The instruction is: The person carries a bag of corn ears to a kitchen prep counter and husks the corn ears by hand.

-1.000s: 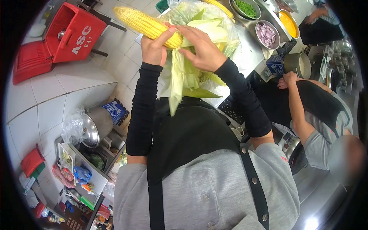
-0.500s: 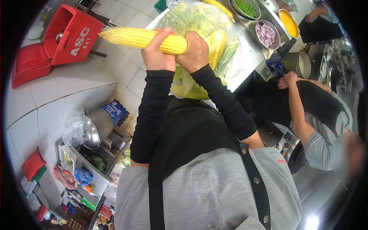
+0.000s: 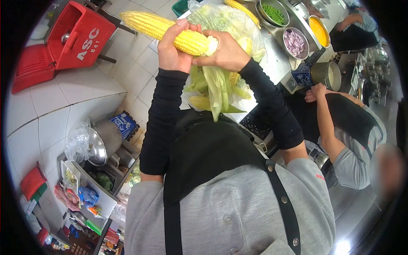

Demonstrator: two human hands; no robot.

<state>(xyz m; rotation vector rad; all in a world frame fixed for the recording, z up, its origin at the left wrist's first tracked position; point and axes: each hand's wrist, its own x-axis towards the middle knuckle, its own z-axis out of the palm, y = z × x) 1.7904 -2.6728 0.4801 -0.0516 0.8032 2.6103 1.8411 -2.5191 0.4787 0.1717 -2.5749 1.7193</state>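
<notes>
A yellow ear of corn [image 3: 157, 30], bare of husk along its length, points up and left over the tiled floor. My left hand [image 3: 173, 49] is closed around it near its base. At the pale stalk end, my right hand [image 3: 229, 52] has its fingers wrapped around green corn husk [image 3: 217, 91], which hangs down below it. Part of the right hand's grip is hidden behind its own back. Under both hands lie more husks and a clear plastic bag [image 3: 212, 17] of greens. Another yellow ear of corn [image 3: 243, 12] rests beyond the bag.
Bowls of green beans [image 3: 273, 15], sliced purple onions [image 3: 296, 43] and orange liquid [image 3: 318, 32] stand on the metal counter to the right. A co-worker [image 3: 352, 127] is close on my right, beside a pot [image 3: 327, 75]. A red bin [image 3: 83, 36] stands at left.
My right hand has moved right and turned, exposing the pale stalk end. Long husk leaves now hang below it. The ear of corn has tilted, its base lower than its tip.
</notes>
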